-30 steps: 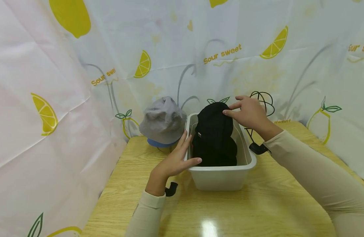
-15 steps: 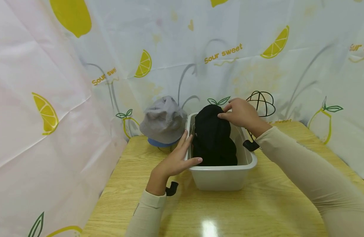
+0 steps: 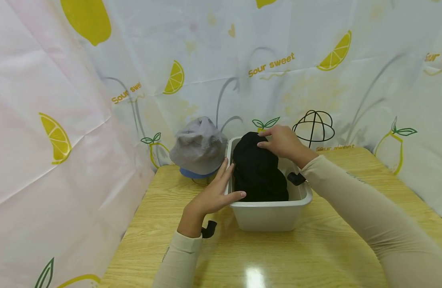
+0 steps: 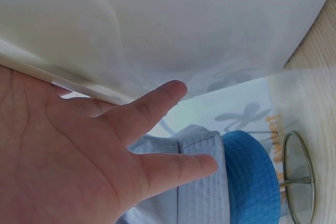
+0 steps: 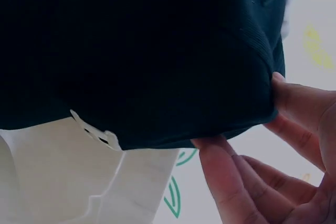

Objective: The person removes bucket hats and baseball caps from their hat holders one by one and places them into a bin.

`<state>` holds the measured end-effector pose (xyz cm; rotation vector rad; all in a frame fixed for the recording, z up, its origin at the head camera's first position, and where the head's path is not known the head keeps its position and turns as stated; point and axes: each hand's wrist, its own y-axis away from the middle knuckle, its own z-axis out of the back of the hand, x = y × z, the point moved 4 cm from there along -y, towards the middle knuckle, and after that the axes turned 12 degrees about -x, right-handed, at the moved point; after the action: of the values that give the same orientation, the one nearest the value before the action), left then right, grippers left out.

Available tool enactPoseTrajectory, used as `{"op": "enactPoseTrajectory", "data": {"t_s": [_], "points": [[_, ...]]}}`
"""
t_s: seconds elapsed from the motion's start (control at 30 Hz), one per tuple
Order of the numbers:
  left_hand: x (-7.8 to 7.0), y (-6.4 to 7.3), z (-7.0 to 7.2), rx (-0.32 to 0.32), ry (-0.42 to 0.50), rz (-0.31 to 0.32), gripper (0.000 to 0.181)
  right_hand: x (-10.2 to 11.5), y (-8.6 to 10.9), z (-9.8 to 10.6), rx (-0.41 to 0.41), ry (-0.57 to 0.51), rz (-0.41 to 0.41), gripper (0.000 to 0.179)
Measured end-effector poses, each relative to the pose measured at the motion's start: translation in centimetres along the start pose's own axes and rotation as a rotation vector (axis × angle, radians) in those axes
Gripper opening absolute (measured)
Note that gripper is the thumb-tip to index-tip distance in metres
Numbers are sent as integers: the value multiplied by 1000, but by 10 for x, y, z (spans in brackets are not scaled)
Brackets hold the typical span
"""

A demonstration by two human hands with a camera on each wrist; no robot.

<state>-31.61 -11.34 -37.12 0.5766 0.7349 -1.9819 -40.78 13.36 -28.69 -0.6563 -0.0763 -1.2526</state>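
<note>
Long beige slvs (image 3: pixel 361 212) w/ dk markings (image 3: pixel 165 254), blk wrist pcs (image 3: pixel 209 229)

Lemon-print white sheeting (image 3: pixel 214 44) behind wood-grain table (image 3: pixel 152 224).

Orange "Sour sweet" lettering (image 3: pixel 271 65) marks the lemon-print sheet (image 3: pixel 214 56).

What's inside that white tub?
Soft black fabric, probably hats, pinched at the top by the right hand. It hides most of the bottom of the tub, so anything underneath can't be seen.
</note>
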Motion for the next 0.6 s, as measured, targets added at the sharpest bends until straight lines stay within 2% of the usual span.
{"op": "enactPoseTrajectory", "data": {"t_s": [0.23,0.37,0.47,0.6], "points": [[0,1,0,6,4,14,103,2,0,-13,28,-21,34,50],[1,1,1,14,9,21,103,5,-1,-18,75,-26,81,51],[1,1,1,18,9,23,103,8,-1,-23,138,4,107,54],[0,0,0,17,2,21,103,11,2,-28,200,99,143,61]]}}
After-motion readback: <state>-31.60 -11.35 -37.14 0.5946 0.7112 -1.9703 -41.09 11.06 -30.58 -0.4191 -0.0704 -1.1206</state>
